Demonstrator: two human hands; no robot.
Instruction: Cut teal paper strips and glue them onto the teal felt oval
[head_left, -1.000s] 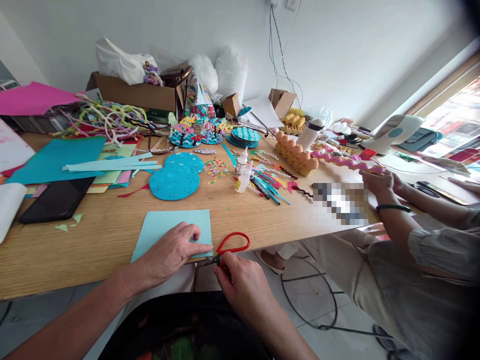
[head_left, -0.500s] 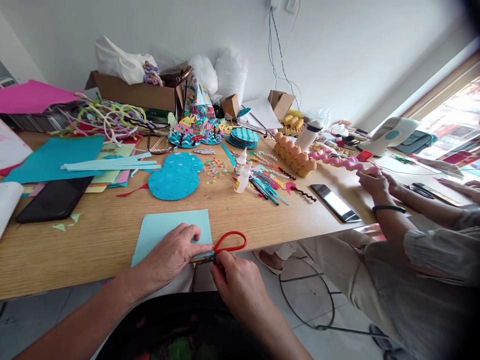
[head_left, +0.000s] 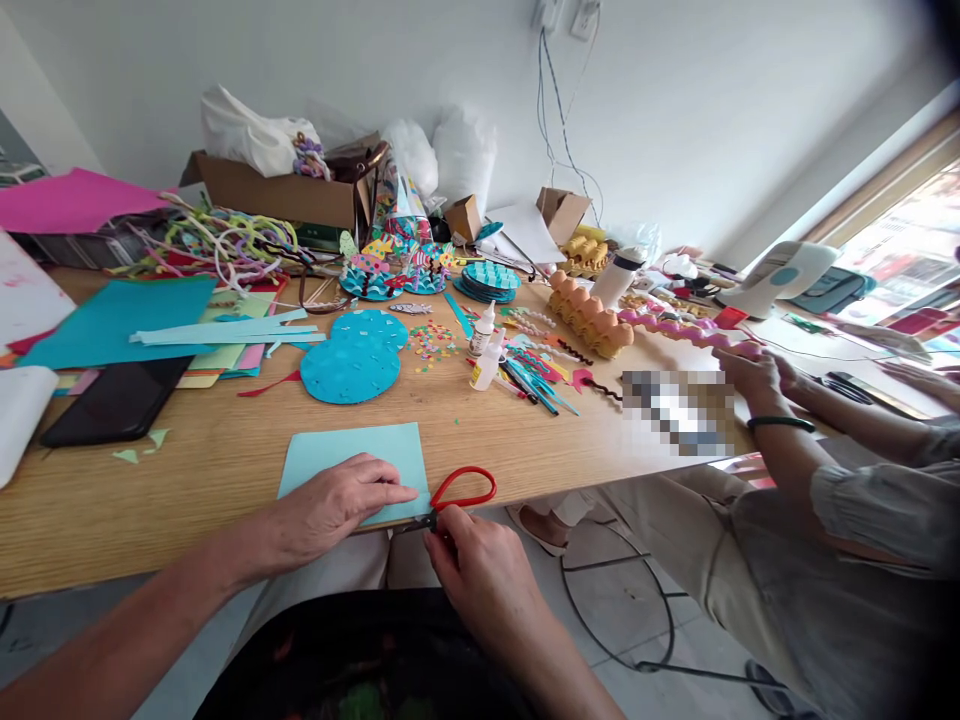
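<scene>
A light blue sheet of paper lies at the table's front edge. My left hand rests on it, fingers stretched out and pressing it down near its front right corner. My right hand is closed round the lower handle of red-handled scissors. Their upper handle loop stands free above my fingers. The dark blades point left along the paper's front edge, partly hidden, so I cannot tell how far apart they are.
Past the paper lie blue scalloped discs, two glue bottles and confetti. On the left are a black phone and coloured sheets. At right, another person's hands hold a pink egg-carton strip.
My left fingertips have drawn back a little from the scissors' pivot and lie flatter on the paper. The scissors remain at the paper's front right corner in my right hand.
</scene>
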